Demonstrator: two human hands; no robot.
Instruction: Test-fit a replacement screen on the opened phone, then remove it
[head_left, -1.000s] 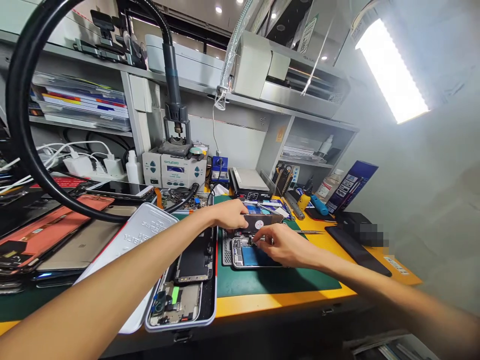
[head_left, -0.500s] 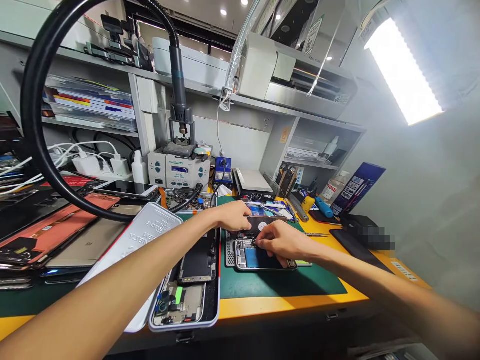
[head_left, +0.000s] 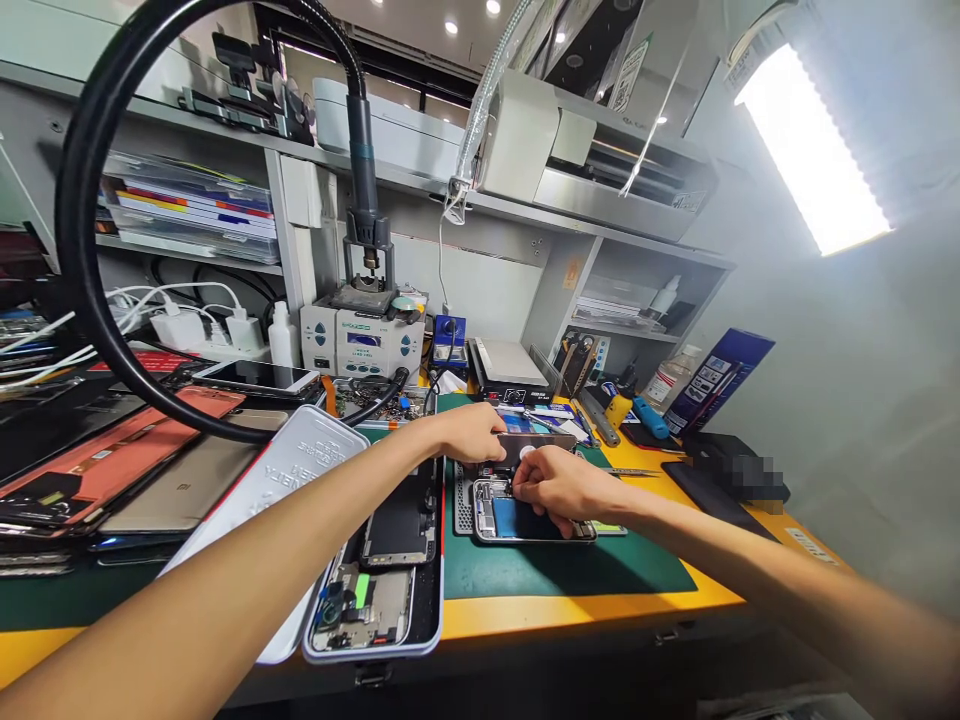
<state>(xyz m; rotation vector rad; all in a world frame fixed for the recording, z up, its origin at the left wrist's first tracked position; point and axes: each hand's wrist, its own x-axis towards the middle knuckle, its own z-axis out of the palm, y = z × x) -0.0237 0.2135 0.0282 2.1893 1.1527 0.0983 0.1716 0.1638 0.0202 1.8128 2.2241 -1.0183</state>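
An opened phone body (head_left: 517, 520) with bare inner parts and a blue-black battery area lies on a perforated grey plate (head_left: 464, 500). Behind it, the phone's screen (head_left: 555, 441) stands raised, its inner side facing me. My left hand (head_left: 474, 432) is closed on the screen's left edge. The fingers of my right hand (head_left: 559, 485) are pinched together over the upper part of the phone body; what is between the tips, if anything, is hidden. Left of the phone, an open white tin (head_left: 439, 610) holds a dark screen part (head_left: 401, 525) and another phone shell (head_left: 386, 600).
A green mat (head_left: 570, 570) covers the yellow bench. Stacked phones (head_left: 172, 490) lie at the left beside the tin's lid (head_left: 319, 440). A hot-air station (head_left: 364, 340), its looped black hose (head_left: 71, 200), a heating plate (head_left: 510, 365) and tweezers (head_left: 634, 472) are around.
The view has shifted slightly. My right hand stays pinched at the phone body, its fingers a little changed, while my left hand keeps hold of the raised screen.
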